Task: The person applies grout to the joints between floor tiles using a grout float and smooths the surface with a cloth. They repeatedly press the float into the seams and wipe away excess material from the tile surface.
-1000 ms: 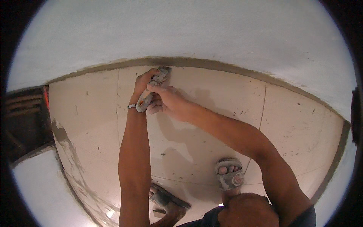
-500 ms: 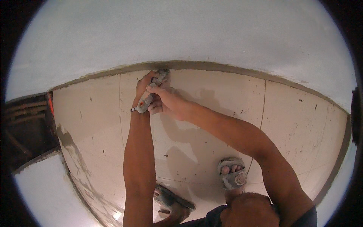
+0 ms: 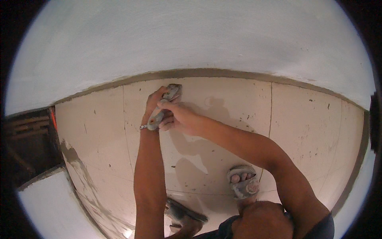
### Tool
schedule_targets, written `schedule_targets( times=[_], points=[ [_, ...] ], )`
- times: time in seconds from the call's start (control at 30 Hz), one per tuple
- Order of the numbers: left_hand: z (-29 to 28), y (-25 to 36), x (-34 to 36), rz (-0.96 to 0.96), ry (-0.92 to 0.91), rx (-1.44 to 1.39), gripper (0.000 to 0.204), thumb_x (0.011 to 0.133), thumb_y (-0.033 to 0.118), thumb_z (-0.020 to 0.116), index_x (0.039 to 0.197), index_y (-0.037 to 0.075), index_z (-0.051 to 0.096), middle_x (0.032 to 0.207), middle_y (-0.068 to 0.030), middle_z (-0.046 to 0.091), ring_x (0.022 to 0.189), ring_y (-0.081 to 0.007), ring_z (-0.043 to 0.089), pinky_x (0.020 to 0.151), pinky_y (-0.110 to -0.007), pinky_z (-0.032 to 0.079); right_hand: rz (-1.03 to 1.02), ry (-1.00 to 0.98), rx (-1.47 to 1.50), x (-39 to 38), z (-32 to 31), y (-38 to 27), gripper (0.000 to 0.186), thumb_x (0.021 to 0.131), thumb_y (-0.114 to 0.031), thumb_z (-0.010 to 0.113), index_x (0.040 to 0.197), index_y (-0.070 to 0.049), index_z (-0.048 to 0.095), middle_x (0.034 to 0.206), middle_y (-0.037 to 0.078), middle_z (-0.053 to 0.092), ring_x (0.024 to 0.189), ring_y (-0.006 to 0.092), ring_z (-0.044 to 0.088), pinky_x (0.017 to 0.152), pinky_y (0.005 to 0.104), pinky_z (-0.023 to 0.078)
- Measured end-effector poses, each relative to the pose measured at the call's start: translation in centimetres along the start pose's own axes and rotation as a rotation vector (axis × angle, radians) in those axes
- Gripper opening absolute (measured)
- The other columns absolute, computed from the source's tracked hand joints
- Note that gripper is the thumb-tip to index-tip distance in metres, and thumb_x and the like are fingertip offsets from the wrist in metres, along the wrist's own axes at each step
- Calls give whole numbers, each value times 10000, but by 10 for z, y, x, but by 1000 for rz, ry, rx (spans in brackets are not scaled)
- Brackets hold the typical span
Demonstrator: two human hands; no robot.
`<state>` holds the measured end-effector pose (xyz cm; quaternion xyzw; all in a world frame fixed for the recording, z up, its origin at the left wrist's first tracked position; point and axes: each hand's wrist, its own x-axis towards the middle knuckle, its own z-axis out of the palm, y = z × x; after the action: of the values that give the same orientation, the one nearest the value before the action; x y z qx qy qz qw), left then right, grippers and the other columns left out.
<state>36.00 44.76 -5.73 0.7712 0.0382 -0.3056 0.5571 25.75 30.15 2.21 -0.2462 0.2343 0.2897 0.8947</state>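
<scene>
A putty knife [image 3: 155,119], smeared with grey mortar, is held just above the tiled floor, close to the foot of the wall. An orange-rimmed hole shows near the end of its handle. My right hand [image 3: 179,117] is closed on the handle, thumb on top and fingers curled underneath. Around the mortar-caked blade end, my left hand [image 3: 153,101] is closed too, a band on its wrist. Its fingers are partly hidden behind the tool, and I cannot tell whether loose mortar is also in them.
A pale wall [image 3: 191,36] rises ahead, with a grey mortar strip [image 3: 207,73] along its base. Light floor tiles [image 3: 302,131] carry scattered crumbs and mortar smears at the left. A dark opening [image 3: 30,139] lies at the far left. My sandalled foot [image 3: 243,181] rests near the right forearm.
Both hands have drawn back slightly from the wall base, with the putty knife still between them. The view has shifted a little.
</scene>
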Motion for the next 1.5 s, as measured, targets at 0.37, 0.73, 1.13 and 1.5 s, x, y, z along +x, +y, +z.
schedule_targets(
  times=[0.37,0.73,1.13,1.5],
  points=[
    [53,35,-6,-12,145,-220,271,864,286,690,856,16,703,810,-81,694,712,-177,625,669,-346,514,-82,-20,36,-6,-27,-11,323,1009,-392,614,1029,-71,644,898,91,712,672,176,659,644,313,574],
    [60,45,-19,-61,28,-176,245,867,253,671,884,11,703,836,-97,705,749,-167,643,701,-318,527,-109,30,89,-28,-20,-13,337,984,-412,641,1084,-91,623,952,96,700,746,196,670,647,340,567],
    [138,23,11,192,59,18,338,890,270,699,1032,-31,758,964,-99,755,846,-163,673,796,-322,538,-232,173,106,-79,-72,-30,279,996,-366,619,1046,-93,593,839,46,637,621,169,592,566,329,483],
    [149,55,-14,-31,-24,84,400,883,344,648,933,-45,726,926,-100,757,814,-173,678,783,-327,530,-221,217,163,-95,-62,-36,240,976,-361,644,1015,-134,576,792,-5,587,630,128,558,522,293,406]
  ],
)
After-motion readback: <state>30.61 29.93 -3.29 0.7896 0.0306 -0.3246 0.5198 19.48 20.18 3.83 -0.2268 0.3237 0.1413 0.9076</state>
